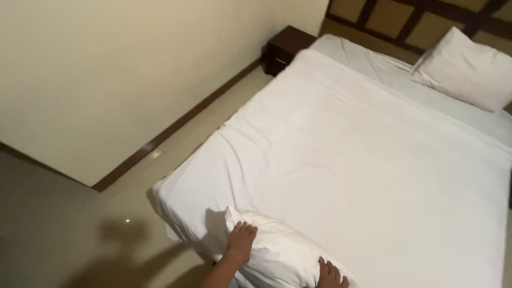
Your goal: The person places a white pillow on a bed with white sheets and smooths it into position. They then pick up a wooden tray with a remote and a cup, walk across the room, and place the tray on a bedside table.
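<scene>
Our fingers (246,228) spread flat over a white pillow (277,256), left hand (240,242) and right hand (329,274) pressing its two ends to steady it at the bed (346,160) foot; another pillow (466,66) lies by the headboard (394,18).

Nothing packaged, labelled, signed or on a screen

No package, label, sign or screen shows anywhere in this view (near or far, left or right); every surface in sight is plain and unmarked, with no printed panel, tag or display to place or describe.
</scene>
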